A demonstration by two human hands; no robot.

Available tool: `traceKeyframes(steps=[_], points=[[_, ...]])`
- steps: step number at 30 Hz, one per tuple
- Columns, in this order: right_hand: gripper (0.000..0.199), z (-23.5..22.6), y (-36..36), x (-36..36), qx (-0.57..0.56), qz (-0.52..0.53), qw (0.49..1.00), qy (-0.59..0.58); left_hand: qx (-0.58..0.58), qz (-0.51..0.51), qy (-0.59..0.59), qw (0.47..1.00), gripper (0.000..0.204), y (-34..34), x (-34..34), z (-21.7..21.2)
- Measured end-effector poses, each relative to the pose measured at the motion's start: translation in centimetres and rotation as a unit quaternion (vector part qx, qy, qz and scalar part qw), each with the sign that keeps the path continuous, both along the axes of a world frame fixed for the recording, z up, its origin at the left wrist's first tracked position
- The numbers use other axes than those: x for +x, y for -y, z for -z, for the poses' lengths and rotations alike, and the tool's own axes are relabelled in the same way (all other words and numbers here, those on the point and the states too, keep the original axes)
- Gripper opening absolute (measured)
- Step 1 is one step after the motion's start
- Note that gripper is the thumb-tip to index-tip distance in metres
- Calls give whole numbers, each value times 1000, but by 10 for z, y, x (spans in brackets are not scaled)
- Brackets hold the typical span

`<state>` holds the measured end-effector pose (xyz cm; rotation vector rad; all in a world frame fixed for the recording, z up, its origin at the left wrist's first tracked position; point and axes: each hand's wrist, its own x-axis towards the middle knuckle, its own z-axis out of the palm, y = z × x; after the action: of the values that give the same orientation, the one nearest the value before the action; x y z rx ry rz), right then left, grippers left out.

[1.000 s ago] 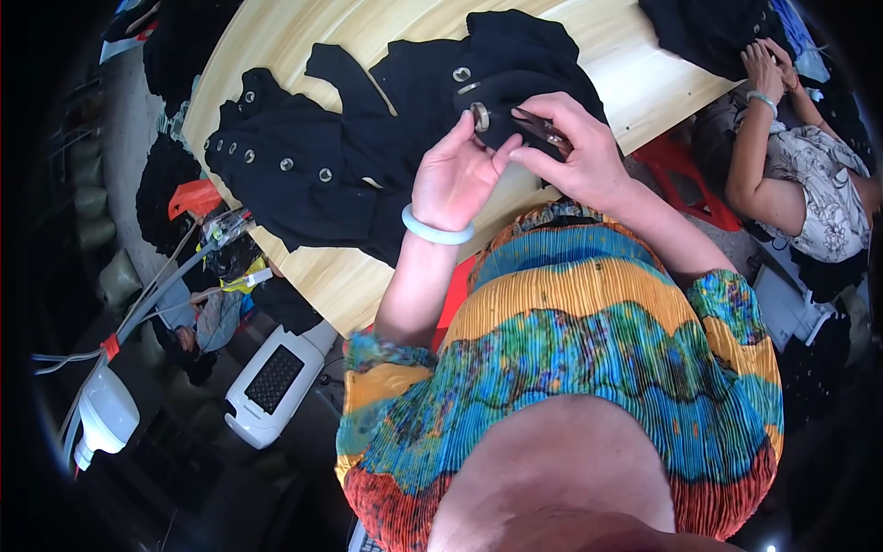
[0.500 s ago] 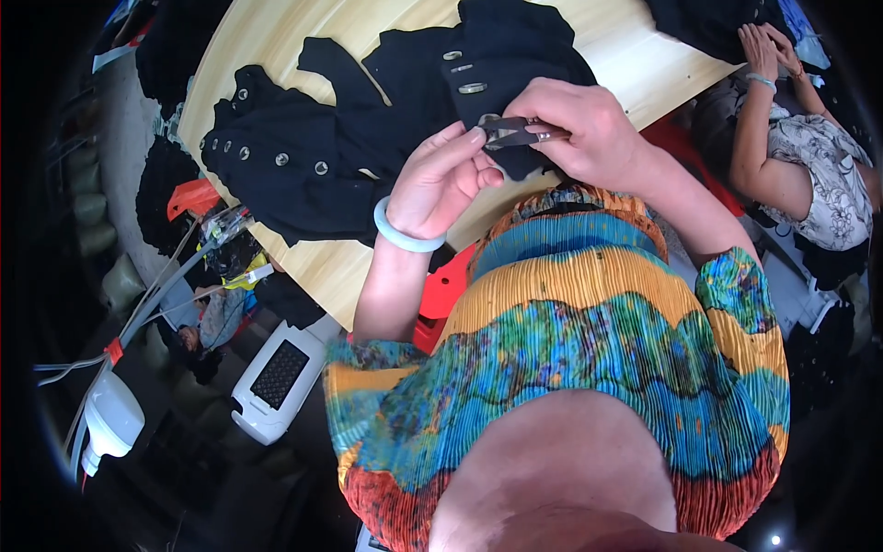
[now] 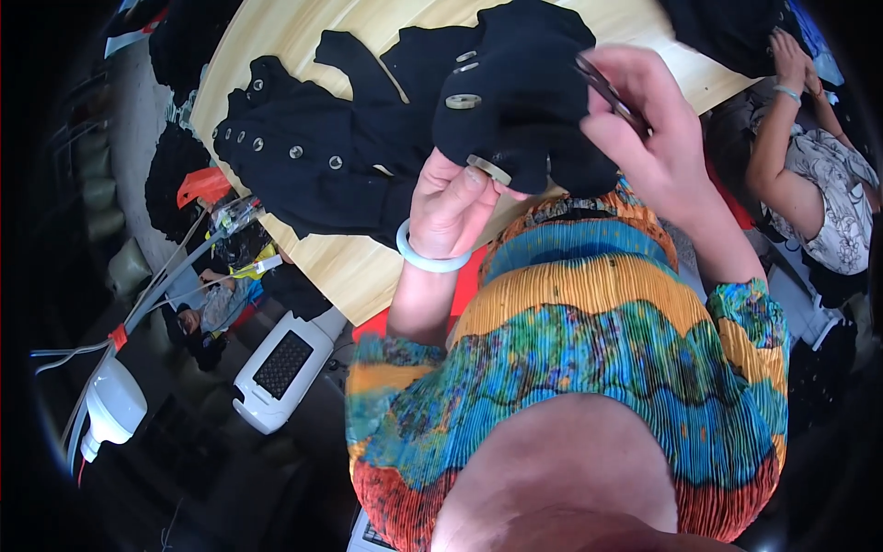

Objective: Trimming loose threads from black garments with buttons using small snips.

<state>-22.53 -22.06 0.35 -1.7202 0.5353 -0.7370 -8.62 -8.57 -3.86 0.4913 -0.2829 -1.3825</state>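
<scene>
My left hand (image 3: 449, 210) is closed on the lower edge of a black garment (image 3: 529, 78), its thumb beside a large pale shiny button (image 3: 489, 170). More such buttons, one of them a big oval-looking button (image 3: 463, 101), run up the cloth. To the right, my right hand (image 3: 655, 138) is closed around thread snips (image 3: 609, 92). Their dark blades point up and left, apart from the button. Part of the snips is hidden in the palm. Another black buttoned piece (image 3: 303, 161) lies flat to the left on the table.
The light wood table (image 3: 317, 267) ends close to my body. At the far right a co-worker's hands (image 3: 789, 60) rest by a dark cloth. A white lamp bulb (image 3: 115, 405) with cables hangs at left. Below the table is a white plastic casing (image 3: 285, 368).
The snips have moved from my left fingertips up and to the right in my right hand. My left hand now shows the cloth and button more openly, slightly lower.
</scene>
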Motion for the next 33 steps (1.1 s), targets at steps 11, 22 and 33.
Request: traceKeyframes(steps=[11, 22, 33], points=[[15, -2, -18, -12, 54, -128, 986, -91, 13, -65, 116, 991, 37, 3, -4, -4], [13, -1, -19, -8, 14, -110, 990, -81, 22, -74, 157, 985, 24, 5, -6, -2], [14, 15, -9, 4, 104, 14, 994, -5, 44, -61, 83, 994, 38, 6, -1, -2]])
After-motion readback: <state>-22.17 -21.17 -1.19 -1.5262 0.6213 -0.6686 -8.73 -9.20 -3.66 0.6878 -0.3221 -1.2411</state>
